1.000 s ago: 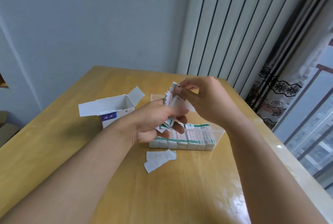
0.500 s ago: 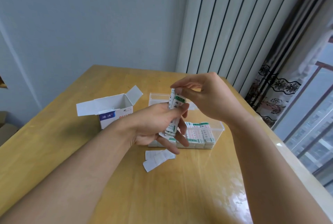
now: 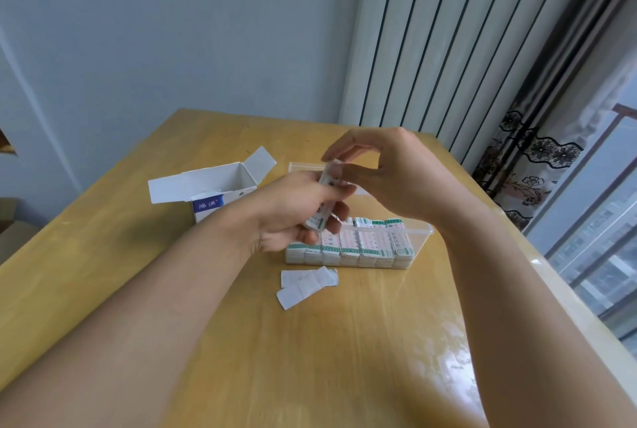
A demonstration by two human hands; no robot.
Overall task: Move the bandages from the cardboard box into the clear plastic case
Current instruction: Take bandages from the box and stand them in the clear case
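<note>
From the head view: a light wooden table [image 3: 344, 341] against a pale blue-grey wall, with a white ribbed radiator panel [image 3: 448, 31] behind its far edge and a patterned dark-and-white curtain [image 3: 537, 159] beside a window on the right. On the table's left part, an open white cardboard box with a blue label [image 3: 210, 191], flaps up, just behind the left forearm and partly hidden by it. Near the front of the case, loose on the wood, two overlapping plain white paper strips [image 3: 303, 284], touching each other and apart from everything else. At mid-table, a clear rectangular plastic case [image 3: 422, 238], its far wall partly blocked by both hands. Inside the case, a row of white bandage packs with green bands and red print [image 3: 365, 245], stood side by side and filling the near length, the leftmost ones hidden under the left hand. Above the case's left end, a small stack of the same green-banded white bandages [image 3: 322, 210], held tilted, top end toward the right hand, lower end blurred. Left hand [image 3: 293, 217] curled round the stack's lower part, fingers wrapped beneath and thumb across. Right hand [image 3: 389, 176] arched over the top end, thumb and forefinger pinching the stack's upper edge, remaining fingers bent loosely above.
</note>
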